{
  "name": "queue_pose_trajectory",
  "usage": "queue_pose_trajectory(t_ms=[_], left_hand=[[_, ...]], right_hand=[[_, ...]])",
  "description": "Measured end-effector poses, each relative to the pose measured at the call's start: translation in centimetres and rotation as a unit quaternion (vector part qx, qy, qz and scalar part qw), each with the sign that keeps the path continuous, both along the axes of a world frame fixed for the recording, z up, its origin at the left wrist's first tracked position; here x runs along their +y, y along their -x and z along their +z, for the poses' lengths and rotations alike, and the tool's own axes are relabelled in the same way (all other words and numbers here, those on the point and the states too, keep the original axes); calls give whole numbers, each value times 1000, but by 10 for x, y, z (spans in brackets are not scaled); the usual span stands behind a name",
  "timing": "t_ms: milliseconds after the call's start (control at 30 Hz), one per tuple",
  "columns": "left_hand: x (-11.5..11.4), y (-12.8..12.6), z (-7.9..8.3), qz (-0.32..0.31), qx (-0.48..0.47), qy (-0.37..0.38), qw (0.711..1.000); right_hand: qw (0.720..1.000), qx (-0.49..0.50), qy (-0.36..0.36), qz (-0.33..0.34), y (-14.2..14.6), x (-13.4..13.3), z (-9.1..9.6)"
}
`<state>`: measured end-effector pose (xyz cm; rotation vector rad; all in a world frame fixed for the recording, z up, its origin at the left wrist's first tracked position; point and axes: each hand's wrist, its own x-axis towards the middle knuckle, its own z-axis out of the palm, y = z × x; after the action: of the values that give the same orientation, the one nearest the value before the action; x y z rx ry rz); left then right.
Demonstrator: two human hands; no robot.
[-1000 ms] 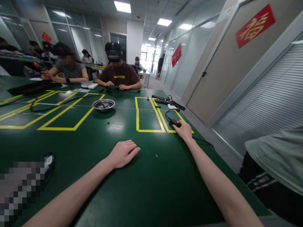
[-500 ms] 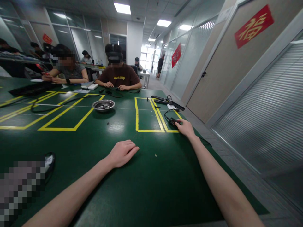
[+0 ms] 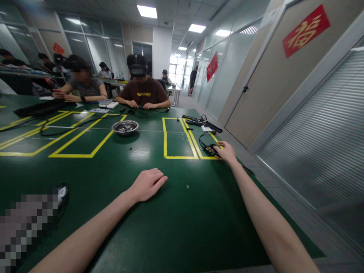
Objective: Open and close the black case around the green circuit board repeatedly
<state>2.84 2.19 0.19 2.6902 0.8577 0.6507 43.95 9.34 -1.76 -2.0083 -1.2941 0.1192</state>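
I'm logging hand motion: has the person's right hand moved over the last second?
Yes: judged against the fixed yellow tape, the right hand has shifted slightly to the right.

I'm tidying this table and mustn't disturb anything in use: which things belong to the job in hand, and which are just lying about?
Seemingly in use:
small black device, touched by the right hand
black cable beside it

Apparently lying about:
metal bowl
white paper

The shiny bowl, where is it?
In the head view, the shiny bowl sits left of centre on the green table, covering part of a yellow tape line.
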Motion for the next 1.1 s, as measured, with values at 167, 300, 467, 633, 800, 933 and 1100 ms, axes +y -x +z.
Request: queue_pose_trajectory(t_ms=[167,300,467,633,800,933,1100], left_hand=[[1,0,-1,-3,-1,-5,1000],[2,0,-3,-11,-9,-20,1000],[1,0,-3,-15,-15,-19,1000],[1,0,-3,-11,-16,-11,1000],[1,0,-4,-8,-18,-16,1000],[1,0,-3,-12,-18,-16,1000],[2,0,-3,-11,-18,-10,1000]], right_hand=[[997,-69,-13,40,7,-4,6],[992,-105,-28,65,12,-7,8],[986,-114,-111,47,10,-8,14],[991,-132,-4,-24,8,-11,15],[986,-129,101,-43,12,-14,8],[987,-112,105,-50,12,-14,8],[995,-56,65,-42,12,-14,23]])
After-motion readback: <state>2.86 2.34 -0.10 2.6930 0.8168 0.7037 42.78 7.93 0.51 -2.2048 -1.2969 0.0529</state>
